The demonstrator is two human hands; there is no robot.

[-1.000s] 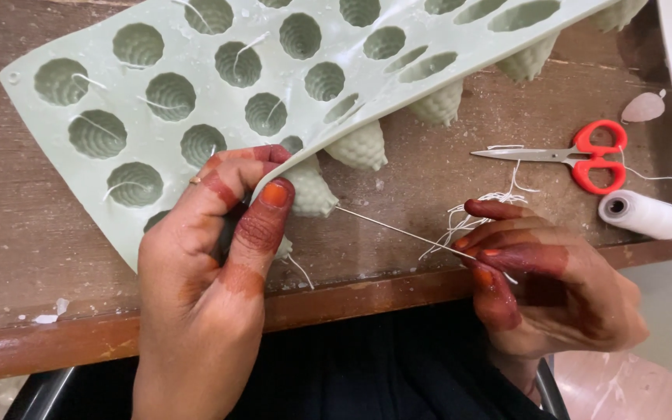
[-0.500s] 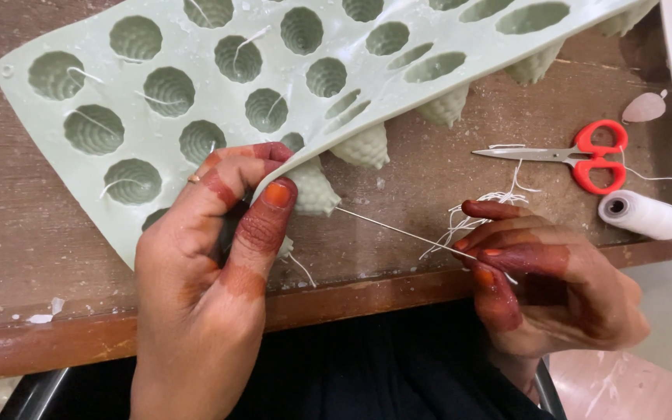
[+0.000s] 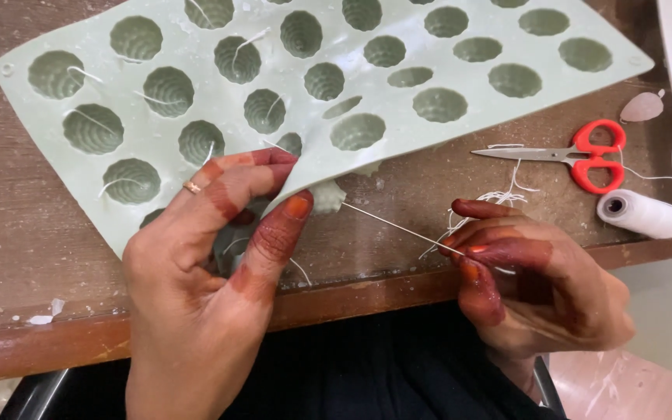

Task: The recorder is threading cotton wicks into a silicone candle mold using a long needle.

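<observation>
We thread a white wick through a pale green silicone candle mould at the table edge.

Our left hand [image 3: 211, 264] pinches the mould [image 3: 398, 85] near its front edge, thumb under and fingers on top, lifting that edge off the wooden table [image 3: 9, 225]. Our right hand [image 3: 530, 280] grips the taut wick [image 3: 398, 225], which runs from a ribbed cup under the mould. Red-handled scissors [image 3: 577, 154] lie to the right, a spool of white thread [image 3: 641, 214] just beside them.
</observation>
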